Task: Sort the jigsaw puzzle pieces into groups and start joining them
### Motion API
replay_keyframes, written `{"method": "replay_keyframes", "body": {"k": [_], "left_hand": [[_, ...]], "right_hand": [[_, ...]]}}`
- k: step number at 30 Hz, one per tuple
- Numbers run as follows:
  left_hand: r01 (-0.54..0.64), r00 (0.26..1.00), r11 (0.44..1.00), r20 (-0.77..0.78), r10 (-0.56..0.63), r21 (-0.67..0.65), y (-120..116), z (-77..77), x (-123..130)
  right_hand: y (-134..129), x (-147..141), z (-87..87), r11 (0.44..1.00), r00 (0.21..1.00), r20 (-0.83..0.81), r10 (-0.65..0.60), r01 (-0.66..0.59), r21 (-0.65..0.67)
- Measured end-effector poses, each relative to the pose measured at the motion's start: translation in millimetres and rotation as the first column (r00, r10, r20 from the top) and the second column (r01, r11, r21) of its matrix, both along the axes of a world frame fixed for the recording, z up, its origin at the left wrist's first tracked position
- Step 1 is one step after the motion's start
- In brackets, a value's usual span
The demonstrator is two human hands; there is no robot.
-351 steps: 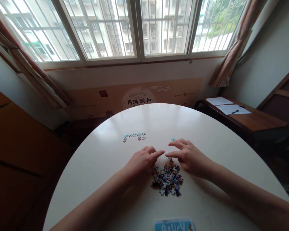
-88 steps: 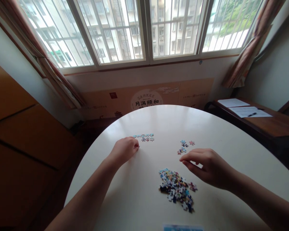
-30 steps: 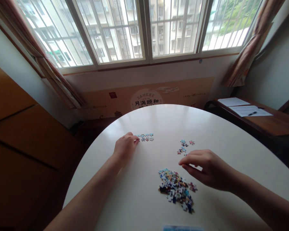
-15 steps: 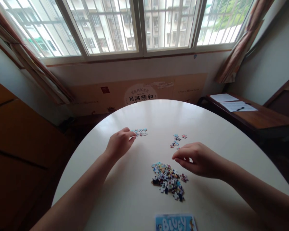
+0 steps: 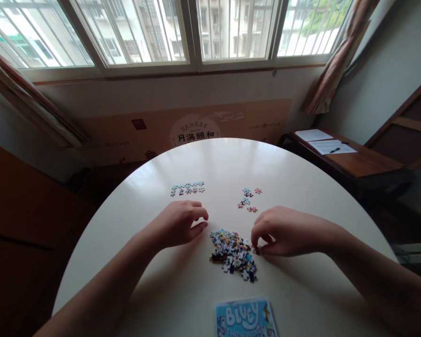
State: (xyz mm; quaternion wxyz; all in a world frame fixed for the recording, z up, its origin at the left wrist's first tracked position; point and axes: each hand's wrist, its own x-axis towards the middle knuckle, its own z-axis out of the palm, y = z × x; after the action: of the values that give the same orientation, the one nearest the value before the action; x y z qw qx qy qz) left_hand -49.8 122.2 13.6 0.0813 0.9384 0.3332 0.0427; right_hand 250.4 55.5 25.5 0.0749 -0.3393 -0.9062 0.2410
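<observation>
1. Here's my right hand [image 5: 279, 231], down at the right edge of the heap, fingers curled and thumb low; the tips are at a small reddish piece [image 5: 256, 250], though I can't tell whether it's pinched or just touched.
2. And my left hand [image 5: 180, 224]: half open, thumb and fingers apart, nothing showing between them, just beside the heap's far left side.
3. Between my hands and a touch nearer me, the heap of puzzle pieces [image 5: 233, 255]: knobbly little things, overlapping, in white, dark blue, yellow and pale blue.
4. They look light and thin, fairly stiff, probably cardboard. I'd take one by opposite edges, thumb and fingertip; pressed flat, it would likely skid on this smooth top. The knobs could bend or fray if squeezed hard.
5. Beyond my right fingers, a loose scatter of pieces [image 5: 246, 201], light blue, dark and pinkish red.
6. Past my left hand, two neat rows: the far row [image 5: 187, 186] mostly pale blue, the near row [image 5: 188, 191] mixed, with gaps.
7. Closest to me on the glossy white desk [image 5: 154, 290], a blue box [image 5: 245, 320] lettered "BLUEY", cut off by the view.
</observation>
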Motion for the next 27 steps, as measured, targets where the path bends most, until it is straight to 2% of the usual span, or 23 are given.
{"method": "replay_keyframes", "body": {"k": [4, 9, 12, 17, 22, 27], "left_hand": [[0.017, 1.000, 0.999, 0.006, -0.017, -0.032, -0.7, -1.0, 2.2], [0.050, 0.999, 0.998, -0.009, -0.051, -0.047, -3.4, -1.3, 5.6], [0.068, 0.998, 0.996, -0.005, -0.068, -0.064, -7.3, -1.0, 8.1], [0.096, 0.995, 0.994, -0.014, -0.097, -0.050, -13.9, -2.2, 13.0], [-0.007, 1.000, 0.998, 0.024, 0.006, 0.056, -13.6, -11.0, 17.6], [-0.057, 0.997, 0.992, 0.050, 0.052, 0.112, -12.8, -25.1, 24.2]], "right_hand": [[-0.1, 2.6, 1.4, 1.000, 1.000, 0.018, 0.001, -0.001, 0.018], [4.1, 14.9, -1.3, 0.992, 0.994, 0.050, -0.096, 0.092, 0.083], [7.9, 12.3, -8.4, 0.984, 0.991, 0.024, -0.133, 0.129, 0.122], [10.1, -10.2, -29.9, 0.962, 0.986, -0.002, -0.166, 0.162, 0.220], [9.5, -28.1, -49.1, 0.920, 0.971, 0.002, -0.241, 0.228, 0.318], [10.7, -28.9, -51.4, 0.882, 0.953, -0.097, -0.288, 0.303, 0.360]]}}
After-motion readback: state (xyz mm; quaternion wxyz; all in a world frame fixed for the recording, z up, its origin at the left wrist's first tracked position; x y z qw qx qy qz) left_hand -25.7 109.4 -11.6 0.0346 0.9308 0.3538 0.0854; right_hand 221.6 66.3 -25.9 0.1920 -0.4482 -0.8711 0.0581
